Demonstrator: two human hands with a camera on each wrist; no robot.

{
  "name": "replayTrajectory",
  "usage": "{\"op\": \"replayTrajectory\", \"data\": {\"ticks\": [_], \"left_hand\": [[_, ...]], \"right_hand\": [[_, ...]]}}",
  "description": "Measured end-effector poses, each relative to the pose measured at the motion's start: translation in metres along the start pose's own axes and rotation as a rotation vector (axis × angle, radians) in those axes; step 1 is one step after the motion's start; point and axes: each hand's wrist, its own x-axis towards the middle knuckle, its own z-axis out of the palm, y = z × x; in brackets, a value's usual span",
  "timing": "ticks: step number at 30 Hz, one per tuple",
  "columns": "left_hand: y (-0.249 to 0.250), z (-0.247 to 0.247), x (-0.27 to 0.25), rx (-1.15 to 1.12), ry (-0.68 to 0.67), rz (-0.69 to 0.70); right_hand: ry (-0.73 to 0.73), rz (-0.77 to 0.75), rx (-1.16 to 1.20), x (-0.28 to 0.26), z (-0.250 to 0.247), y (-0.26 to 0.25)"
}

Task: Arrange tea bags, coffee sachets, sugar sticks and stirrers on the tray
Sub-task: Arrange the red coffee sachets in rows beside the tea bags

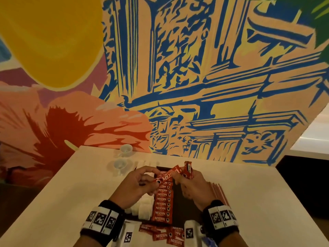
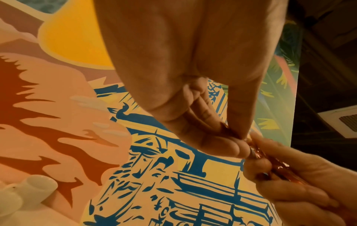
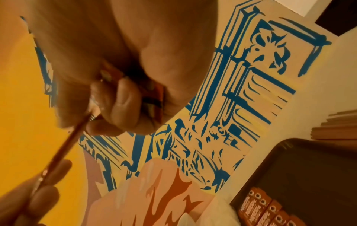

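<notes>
Both hands hold coffee sachets above the tray (image 1: 185, 209), lower centre — left hand (image 1: 135, 186) pinches one sachet (image 1: 164, 176), right hand (image 1: 191, 184) grips a bundle (image 1: 187, 169). Risk: loose grip — sachets drop, disturbing the laid row (image 1: 162, 202).

Each wrist wears a broad black band (image 1: 103, 227) faced with white blocks printed in black square-patterned markers, the other band (image 1: 220, 218) matching it. A white marker-tagged block (image 1: 128, 236), probably the wrist camera, hangs under each. Both hands are bare.
</notes>
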Motion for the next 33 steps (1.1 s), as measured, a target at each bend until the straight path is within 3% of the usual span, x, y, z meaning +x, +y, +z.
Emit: {"op": "replayTrajectory", "data": {"ticks": [6, 11, 14, 16, 21, 24, 28, 33], "left_hand": [[-0.018, -0.018, 0.003, 0.144, -0.061, -0.066], [-0.019, -0.013, 0.014, 0.246, -0.068, 0.0], [-0.017, 0.002, 0.026, 0.296, -0.075, 0.063], [-0.014, 0.01, 0.033, 0.233, -0.045, 0.072], [-0.007, 0.027, 0.039, -0.199, 0.068, -0.058], [-0.006, 0.043, 0.039, -0.325, 0.113, -0.069], [-0.008, 0.061, 0.04, -0.312, 0.156, -0.084], [-0.02, 0.066, 0.042, -0.108, 0.25, -0.116]], "right_hand": [[0.128, -0.074, -0.087, 0.005, 0.014, 0.019], [0.143, -0.169, -0.413, 0.016, 0.011, 0.021], [0.114, -0.205, -0.437, 0.017, 0.008, 0.014], [0.1, -0.205, -0.38, 0.016, 0.002, 0.011], [-0.021, -0.083, -0.384, 0.008, -0.016, 0.015], [-0.071, -0.035, -0.26, 0.007, -0.023, 0.019], [-0.016, -0.047, -0.205, 0.013, -0.04, 0.016], [0.004, -0.001, -0.289, 0.022, -0.07, 0.027]]}}
